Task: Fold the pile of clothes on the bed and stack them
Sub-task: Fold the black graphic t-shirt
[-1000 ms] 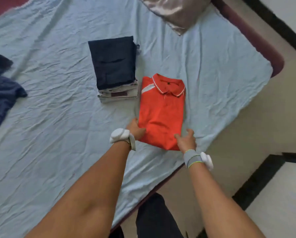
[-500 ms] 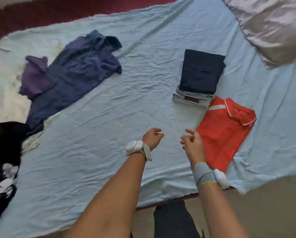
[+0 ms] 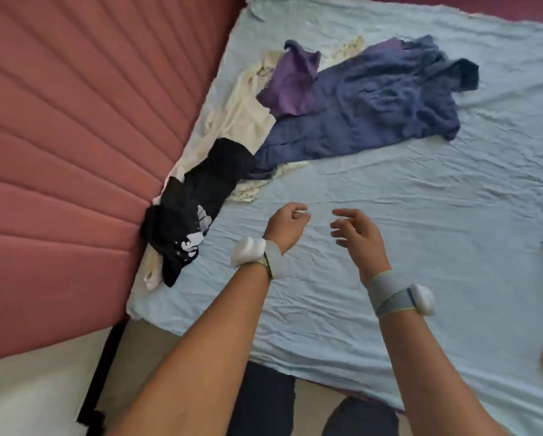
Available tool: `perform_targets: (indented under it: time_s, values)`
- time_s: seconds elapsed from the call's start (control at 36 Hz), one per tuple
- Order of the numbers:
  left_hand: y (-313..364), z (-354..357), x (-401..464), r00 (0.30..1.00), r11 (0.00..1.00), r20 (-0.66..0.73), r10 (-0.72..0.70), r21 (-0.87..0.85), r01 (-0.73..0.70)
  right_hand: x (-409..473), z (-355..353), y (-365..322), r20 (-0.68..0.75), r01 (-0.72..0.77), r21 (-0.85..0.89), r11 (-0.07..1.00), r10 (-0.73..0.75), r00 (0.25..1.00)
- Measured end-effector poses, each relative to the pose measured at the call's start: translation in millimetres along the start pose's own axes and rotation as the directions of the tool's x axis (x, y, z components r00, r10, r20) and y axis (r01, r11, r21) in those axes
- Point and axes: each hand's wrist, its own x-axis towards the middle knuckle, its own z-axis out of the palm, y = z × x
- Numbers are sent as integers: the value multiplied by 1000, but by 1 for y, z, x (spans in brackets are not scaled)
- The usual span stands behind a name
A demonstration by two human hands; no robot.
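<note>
head | left hand [image 3: 285,222] grip loosely curled, empty | right hand [image 3: 358,233] fingers relaxed, empty | unfolded pile [image 3: 342,114] beyond

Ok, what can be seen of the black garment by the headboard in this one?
The black garment lies unfolded and crumpled at the bed's left edge, pressed against the padded pink headboard. It looks like soft dark fabric with a white printed pattern near its lower end. It stretches diagonally, overlapping a cream garment beneath it, and its upper end meets the navy garment. Neither hand touches it; the left hand hovers just to its right.
</note>
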Motion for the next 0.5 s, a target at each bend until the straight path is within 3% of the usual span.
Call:
perform_targets:
  time_s: [0.14, 0.33, 0.5]
  values:
    - [-46, -87, 25, 990, 993, -111, -91, -79, 82, 40, 97, 12, 111, -49, -141, 989, 65, 992]
    - [-84, -136, 57, 972, 987, -191, -136, -115, 116, 98, 181, 35, 194, -59, -410, 910, 150, 970]
    - [-120, -165, 75, 958, 975, -233, -167, -186, 124, 149, 250, 59, 260, 118, -608, 785, 56, 964]
